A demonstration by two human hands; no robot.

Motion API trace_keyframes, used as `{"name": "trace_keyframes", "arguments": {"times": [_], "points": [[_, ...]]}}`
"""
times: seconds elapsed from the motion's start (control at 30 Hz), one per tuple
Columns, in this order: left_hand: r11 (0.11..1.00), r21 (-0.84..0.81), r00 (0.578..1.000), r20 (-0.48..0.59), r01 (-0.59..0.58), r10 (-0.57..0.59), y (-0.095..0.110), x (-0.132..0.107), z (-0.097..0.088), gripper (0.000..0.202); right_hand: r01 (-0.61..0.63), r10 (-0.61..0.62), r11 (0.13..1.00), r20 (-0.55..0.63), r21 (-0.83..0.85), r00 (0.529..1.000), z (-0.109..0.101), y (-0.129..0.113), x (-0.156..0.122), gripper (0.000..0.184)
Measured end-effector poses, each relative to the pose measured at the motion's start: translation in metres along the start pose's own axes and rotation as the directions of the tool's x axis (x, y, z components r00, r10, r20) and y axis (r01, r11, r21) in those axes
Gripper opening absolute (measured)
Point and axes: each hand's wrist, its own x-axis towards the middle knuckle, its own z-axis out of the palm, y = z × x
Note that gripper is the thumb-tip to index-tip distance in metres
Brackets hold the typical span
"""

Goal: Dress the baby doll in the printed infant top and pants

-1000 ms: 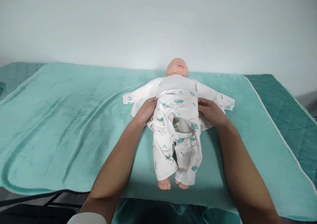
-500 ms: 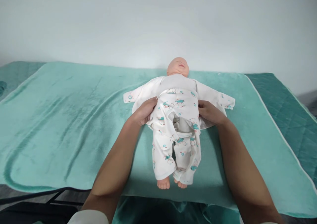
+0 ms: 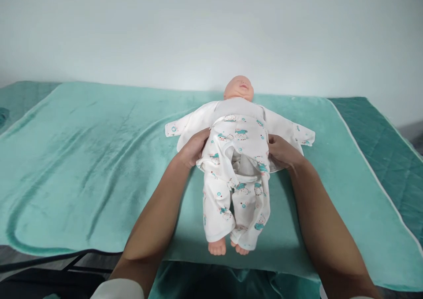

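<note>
A baby doll (image 3: 238,87) lies on its back with its head away from me and its bare feet toward me. White printed trousers (image 3: 220,202) cover its legs and are pulled up over the belly, with an opening at the crotch. Beneath it is spread a white baby jacket (image 3: 200,116), sleeves out to both sides. My left hand (image 3: 194,149) grips the trousers' left side at the waist, and my right hand (image 3: 283,152) grips the opposite side. Fingertips of both hands are hidden by the cloth.
A light green plush blanket (image 3: 89,171) with soft folds covers the table. Darker quilted fabric (image 3: 383,144) shows beyond its right edge. The wall (image 3: 211,34) rises directly behind, and a black frame (image 3: 62,263) sits at the lower left.
My right hand has shifted slightly outward, and the trousers' waist is spread a little wider. My left hand stays nearly in place.
</note>
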Motion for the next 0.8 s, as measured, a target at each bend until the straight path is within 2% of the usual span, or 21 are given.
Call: {"name": "trace_keyframes", "arguments": {"times": [0.13, 0.3, 0.4, 0.6, 0.7, 0.8], "points": [[0.999, -0.042, 1.000, -0.002, -0.016, 0.016, 0.004, -0.006, 0.008, 0.045, -0.013, 0.011, 0.994, 0.023, 0.106, 1.000, 0.008, -0.002, -0.003, 0.034], [1.000, -0.001, 0.999, -0.040, 0.031, -0.031, 0.008, -0.010, 0.012, 0.049, 0.029, -0.039, 0.995, 0.108, 0.092, 0.993, 0.004, -0.001, -0.006, 0.036], [0.998, -0.028, 0.999, -0.005, 0.047, -0.047, 0.005, -0.007, 0.009, 0.045, 0.045, -0.051, 0.998, 0.170, 0.034, 0.984, 0.002, -0.003, -0.008, 0.034], [0.998, -0.055, 0.998, 0.040, 0.042, -0.040, -0.002, -0.004, 0.004, 0.045, 0.126, -0.078, 0.981, 0.302, -0.145, 0.950, 0.004, -0.007, -0.009, 0.014], [0.998, -0.037, 0.999, 0.020, 0.041, -0.041, -0.001, -0.007, 0.005, 0.045, 0.192, -0.111, 0.954, 0.323, -0.231, 0.940, 0.005, -0.009, -0.009, 0.007], [0.999, -0.023, 0.999, 0.005, 0.041, -0.041, 0.001, -0.010, 0.007, 0.046, 0.205, -0.122, 0.944, 0.304, -0.260, 0.945, 0.007, -0.011, -0.010, 0.007]]}}
